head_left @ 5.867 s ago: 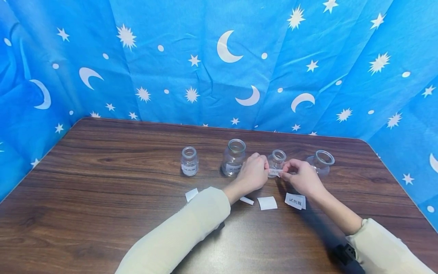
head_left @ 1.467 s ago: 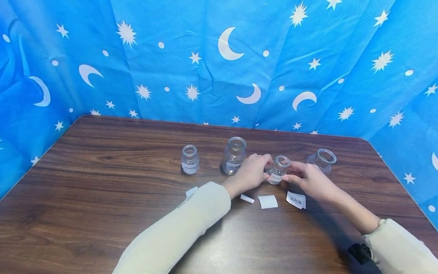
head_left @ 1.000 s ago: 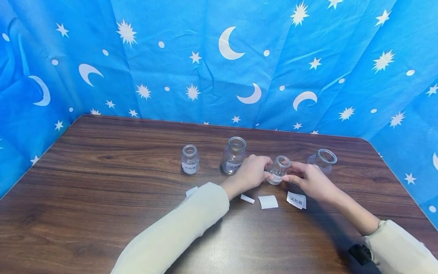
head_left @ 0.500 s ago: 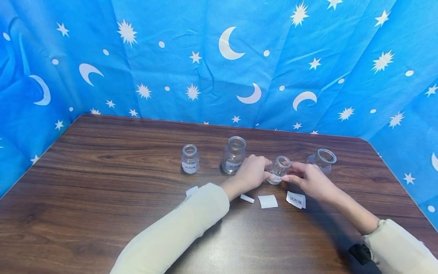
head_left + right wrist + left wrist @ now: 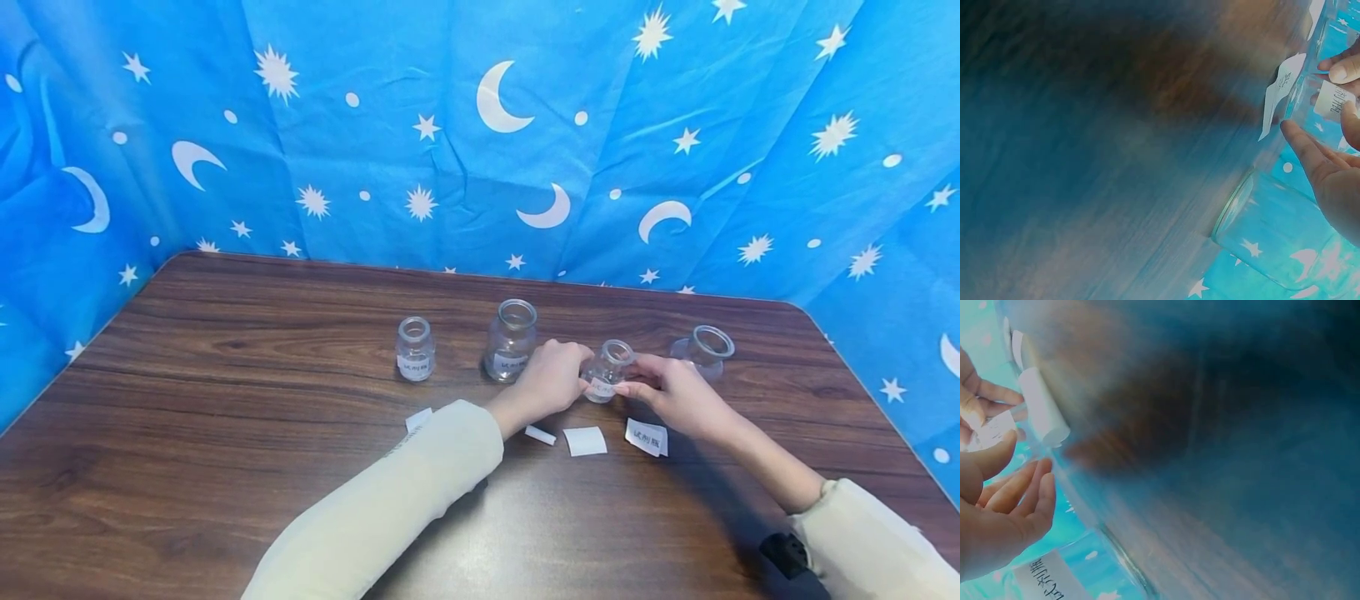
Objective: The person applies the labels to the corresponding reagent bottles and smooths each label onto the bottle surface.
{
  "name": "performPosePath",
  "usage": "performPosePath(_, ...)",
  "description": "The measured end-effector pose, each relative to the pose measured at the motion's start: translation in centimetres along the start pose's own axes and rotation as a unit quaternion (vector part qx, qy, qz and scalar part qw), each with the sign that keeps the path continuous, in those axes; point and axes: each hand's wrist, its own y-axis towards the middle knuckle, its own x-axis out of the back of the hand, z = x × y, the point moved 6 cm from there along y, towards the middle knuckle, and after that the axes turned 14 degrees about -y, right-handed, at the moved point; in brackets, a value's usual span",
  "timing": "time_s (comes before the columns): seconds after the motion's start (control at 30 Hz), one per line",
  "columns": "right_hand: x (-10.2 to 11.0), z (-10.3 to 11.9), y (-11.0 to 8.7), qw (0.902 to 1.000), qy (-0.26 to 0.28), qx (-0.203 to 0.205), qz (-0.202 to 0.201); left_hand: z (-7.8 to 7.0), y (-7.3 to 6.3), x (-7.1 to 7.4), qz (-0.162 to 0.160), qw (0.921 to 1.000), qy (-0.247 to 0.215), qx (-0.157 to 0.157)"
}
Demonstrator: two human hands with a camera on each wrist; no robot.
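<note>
A small clear glass jar (image 5: 617, 358) stands between both hands, a white label (image 5: 602, 388) with handwritten characters on its front. My left hand (image 5: 551, 377) grips the jar's left side, the thumb at the label's edge. On the other side my right hand (image 5: 686, 397) holds the jar, its thumb pressing the label's right end and its fingers reaching behind the glass. The right wrist view shows the label (image 5: 1333, 100) lying against the jar between the two thumbs. In the left wrist view, my left hand (image 5: 1004, 512) curves round the glass.
Two labelled glass jars, a small one (image 5: 416, 350) and a larger one (image 5: 513, 337), stand to the left. An unlabelled wide-mouthed jar (image 5: 708, 354) is at right. In front lie a rolled white slip (image 5: 540, 435), a blank white piece (image 5: 585, 442) and written labels (image 5: 645, 437).
About six seconds ago both hands stretched the label in front of the jar; now it lies on the glass and the hands grip the jar's sides. Over the last second the hands barely move.
</note>
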Motion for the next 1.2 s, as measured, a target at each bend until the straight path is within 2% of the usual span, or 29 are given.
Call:
performPosePath(0.17,-0.3,0.2,0.2,0.9998,0.018,-0.009,-0.002,0.0,-0.3,-0.1,0.041,0.9985,-0.005,0.035)
performPosePath(0.3,-0.6,0.2,0.5,0.9993,0.028,-0.022,0.001,-0.1,-0.9,0.1,0.059,0.9970,-0.004,0.049)
performPosePath(0.53,-0.6,-0.2,-0.1,0.9979,0.056,-0.031,0.012,0.1,-2.0,0.5,0.065,0.9971,-0.002,0.041)
performPosePath(0.63,-0.1,-0.3,-1.0,0.9986,0.044,-0.021,0.021,-0.1,-2.4,0.3,0.070,0.9974,0.005,0.018)
performPosePath(0.73,0.6,-0.5,-2.3,0.9993,0.027,-0.004,0.027,-0.5,-2.7,-0.1,0.089,0.9958,0.016,-0.013)
performPosePath(0.93,0.7,-1.5,-4.2,0.9989,0.030,0.013,0.034,-1.6,-2.8,-1.3,0.131,0.9872,0.021,-0.089)
performPosePath(1.07,0.1,-2.1,-4.9,0.9994,0.020,0.024,0.014,-2.4,-2.7,-2.4,0.149,0.9790,0.033,-0.135)
performPosePath(1.2,-0.3,-2.2,-5.3,0.9986,0.012,0.046,-0.025,-3.3,-2.3,-3.4,0.154,0.9754,0.057,-0.148)
